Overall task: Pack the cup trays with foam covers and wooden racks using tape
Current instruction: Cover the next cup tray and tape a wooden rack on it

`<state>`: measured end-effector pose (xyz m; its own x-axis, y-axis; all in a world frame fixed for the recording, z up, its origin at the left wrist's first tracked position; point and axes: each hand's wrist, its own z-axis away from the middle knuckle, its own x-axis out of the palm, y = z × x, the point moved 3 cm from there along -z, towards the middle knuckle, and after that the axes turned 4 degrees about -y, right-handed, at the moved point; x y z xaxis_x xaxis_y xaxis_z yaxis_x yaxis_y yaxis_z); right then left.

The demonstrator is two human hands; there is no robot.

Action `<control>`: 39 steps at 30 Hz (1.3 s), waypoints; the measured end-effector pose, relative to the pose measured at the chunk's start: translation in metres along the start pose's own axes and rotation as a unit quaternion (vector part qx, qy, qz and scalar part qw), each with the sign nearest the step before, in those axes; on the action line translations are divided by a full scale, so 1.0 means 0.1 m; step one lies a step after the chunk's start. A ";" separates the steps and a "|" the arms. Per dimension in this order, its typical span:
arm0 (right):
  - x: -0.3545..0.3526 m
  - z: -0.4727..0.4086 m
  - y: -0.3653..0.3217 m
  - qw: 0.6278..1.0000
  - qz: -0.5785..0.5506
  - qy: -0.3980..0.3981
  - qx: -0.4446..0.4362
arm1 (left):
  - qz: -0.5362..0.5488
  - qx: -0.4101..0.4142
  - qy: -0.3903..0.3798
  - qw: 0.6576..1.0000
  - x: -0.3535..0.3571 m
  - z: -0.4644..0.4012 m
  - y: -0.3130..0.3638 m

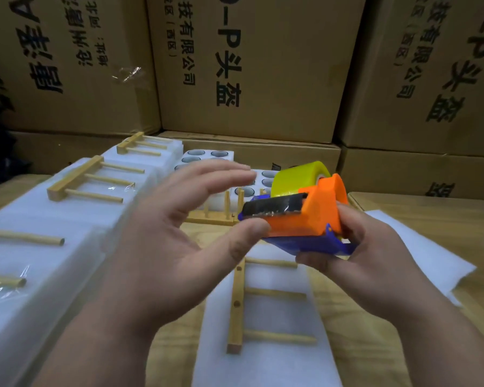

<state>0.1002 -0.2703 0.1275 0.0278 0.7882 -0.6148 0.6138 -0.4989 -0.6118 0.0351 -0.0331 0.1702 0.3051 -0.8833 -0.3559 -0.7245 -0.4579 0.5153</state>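
Above foam cover [266, 331] | right hand [355, 255] grips tape dispenser [302, 216] | left hand [179, 227] spread, thumb seemingly touching it

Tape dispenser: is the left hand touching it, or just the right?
Touching. In the head view the left hand's thumb tip presses the tape dispenser's blade end, fingers spread above it; the right hand grips its rear.

tape dispenser [316, 216]: orange, blue | tape roll [296, 177]: yellow | foam cover [266, 311]: white | boxes [252, 65]: brown
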 end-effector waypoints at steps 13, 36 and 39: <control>0.01 0.04 -0.01 0.996 -0.004 -0.088 0.031 | 0.009 -0.057 -0.066 0.996 0.14 0.02 -0.13; -0.10 0.08 -0.30 0.996 -0.032 -0.081 0.035 | -0.075 -0.119 0.086 0.986 0.17 0.06 -0.13; -0.08 0.08 -0.33 0.995 -0.046 -0.083 0.038 | 0.008 -0.202 0.091 0.975 0.17 0.06 -0.23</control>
<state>0.0738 -0.2634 0.1485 -0.1614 0.7645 -0.6240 0.5464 -0.4573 -0.7017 0.0532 -0.0373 0.1481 0.4277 -0.8767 -0.2201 -0.4380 -0.4140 0.7979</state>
